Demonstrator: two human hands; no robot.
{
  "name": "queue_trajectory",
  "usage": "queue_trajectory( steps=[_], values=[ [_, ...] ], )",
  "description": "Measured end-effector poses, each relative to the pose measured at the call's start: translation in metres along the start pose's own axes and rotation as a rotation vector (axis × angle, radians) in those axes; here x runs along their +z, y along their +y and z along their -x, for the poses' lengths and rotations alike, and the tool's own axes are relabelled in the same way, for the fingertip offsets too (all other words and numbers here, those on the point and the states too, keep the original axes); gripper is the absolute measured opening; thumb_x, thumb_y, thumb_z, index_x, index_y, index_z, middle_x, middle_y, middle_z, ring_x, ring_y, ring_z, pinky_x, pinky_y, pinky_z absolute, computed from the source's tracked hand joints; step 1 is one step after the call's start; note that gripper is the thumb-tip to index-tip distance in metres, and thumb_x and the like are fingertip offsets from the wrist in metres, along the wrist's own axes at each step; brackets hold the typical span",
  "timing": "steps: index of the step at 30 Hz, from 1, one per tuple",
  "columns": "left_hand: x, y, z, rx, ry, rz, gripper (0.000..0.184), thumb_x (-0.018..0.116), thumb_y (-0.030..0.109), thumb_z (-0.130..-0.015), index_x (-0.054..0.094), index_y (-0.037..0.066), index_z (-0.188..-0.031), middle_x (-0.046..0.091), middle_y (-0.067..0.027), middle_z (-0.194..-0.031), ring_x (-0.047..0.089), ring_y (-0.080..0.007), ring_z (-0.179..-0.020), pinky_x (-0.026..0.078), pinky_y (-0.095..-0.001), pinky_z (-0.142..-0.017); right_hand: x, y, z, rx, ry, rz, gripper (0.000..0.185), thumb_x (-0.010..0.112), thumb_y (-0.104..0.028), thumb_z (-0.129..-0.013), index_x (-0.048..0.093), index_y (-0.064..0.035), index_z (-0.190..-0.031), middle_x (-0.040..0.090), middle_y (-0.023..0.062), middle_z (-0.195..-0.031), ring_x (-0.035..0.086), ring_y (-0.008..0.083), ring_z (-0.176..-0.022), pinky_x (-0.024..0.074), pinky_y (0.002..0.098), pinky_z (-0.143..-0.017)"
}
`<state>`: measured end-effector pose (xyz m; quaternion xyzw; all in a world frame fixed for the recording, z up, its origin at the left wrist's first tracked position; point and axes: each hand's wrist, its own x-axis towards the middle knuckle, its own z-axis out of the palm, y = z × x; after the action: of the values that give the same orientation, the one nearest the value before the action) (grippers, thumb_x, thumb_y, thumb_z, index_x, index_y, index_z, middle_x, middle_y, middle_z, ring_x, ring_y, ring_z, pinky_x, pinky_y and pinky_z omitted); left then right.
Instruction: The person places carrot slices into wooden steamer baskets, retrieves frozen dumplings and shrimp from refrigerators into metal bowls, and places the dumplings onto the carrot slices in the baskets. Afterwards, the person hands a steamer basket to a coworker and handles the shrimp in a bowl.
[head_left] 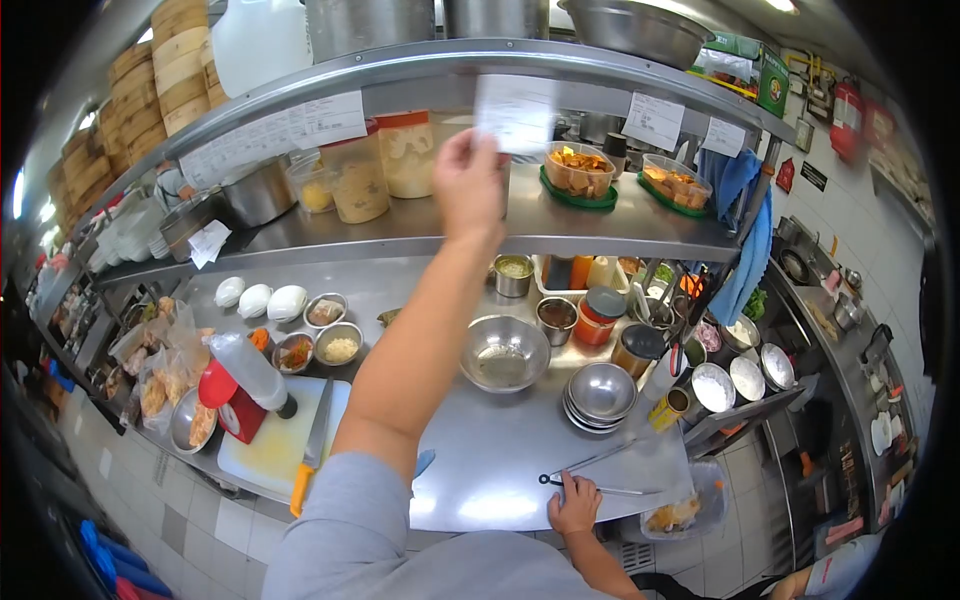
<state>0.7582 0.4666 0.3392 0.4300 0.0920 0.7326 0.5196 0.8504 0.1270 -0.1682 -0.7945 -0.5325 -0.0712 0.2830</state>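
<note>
- Left hand: raised, thumb and fingers pinching a slip near its lower left corner. Slip is blurred, print unreadable.
- Slip sits in front of the upper shelf, between a long ticket row and two tickets on the right.
- Right hand: low at the front edge of the counter, fingers on tongs; can't tell if gripped or just resting.
- Tubs on green lids, lower shelf, right of left hand.
- Counter middle: steel bowl, bowl stack to its right.
- Counter left: knife on board.
</note>
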Motion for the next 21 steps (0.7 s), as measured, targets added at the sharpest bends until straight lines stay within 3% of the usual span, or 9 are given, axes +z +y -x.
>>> queue_trajectory(
  steps=[5,11,15,18,21],
  values=[
    [-0.1,0.045,-0.027,0.165,0.261,0.119,0.013,0.07,0.012,-0.1,0.062,0.008,-0.109,0.069,-0.0028,-0.098,0.067,-0.0107,-0.081,0.049,-0.0223,-0.061,0.0,0.001,0.001,0.012,-0.005,0.003,0.057,0.069,-0.025,-0.08,0.066,-0.0115,-0.135,0.06,0.0131,-0.12,0.053,0.0344,-0.119,0.0381,0.0512,-0.101],
    [-0.14,0.082,-0.077,0.152,0.156,0.069,0.012,0.074,0.01,-0.097,0.063,0.012,-0.102,0.069,-0.0006,-0.089,0.067,-0.0104,-0.077,0.049,-0.0223,-0.06,-0.006,-0.002,-0.002,0.014,0.014,-0.002,0.055,0.069,-0.025,-0.08,0.067,-0.0112,-0.134,0.061,0.0121,-0.117,0.054,0.0336,-0.118,0.0393,0.0511,-0.099],
    [-0.136,0.09,-0.106,0.142,0.155,-0.002,0.018,0.074,0.008,-0.099,0.064,0.006,-0.113,0.072,-0.002,-0.093,0.069,-0.0114,-0.081,0.05,-0.0223,-0.061,-0.005,0.004,0.0,0.042,0.012,-0.016,0.054,0.07,-0.026,-0.082,0.068,-0.0126,-0.134,0.062,0.0109,-0.118,0.054,0.0325,-0.117,0.0398,0.0505,-0.097],
    [-0.151,0.08,-0.095,0.107,0.053,0.082,0.033,0.069,0.024,-0.104,0.062,0.007,-0.132,0.069,-0.0085,-0.121,0.065,-0.0162,-0.107,0.051,-0.0276,-0.079,-0.007,0.005,0.002,0.052,0.006,-0.024,0.054,0.07,-0.027,-0.083,0.067,-0.0141,-0.135,0.062,0.0108,-0.119,0.054,0.0317,-0.118,0.0399,0.0497,-0.097],
    [-0.164,0.073,-0.029,0.005,0.105,-0.05,0.049,0.064,0.035,-0.107,0.054,0.005,-0.144,0.064,-0.0128,-0.137,0.062,-0.0193,-0.119,0.049,-0.0301,-0.09,-0.01,0.005,0.001,0.067,-0.025,-0.037,0.053,0.069,-0.027,-0.084,0.067,-0.0144,-0.136,0.063,0.0106,-0.119,0.054,0.031,-0.118,0.0399,0.0495,-0.097]
  ],
)
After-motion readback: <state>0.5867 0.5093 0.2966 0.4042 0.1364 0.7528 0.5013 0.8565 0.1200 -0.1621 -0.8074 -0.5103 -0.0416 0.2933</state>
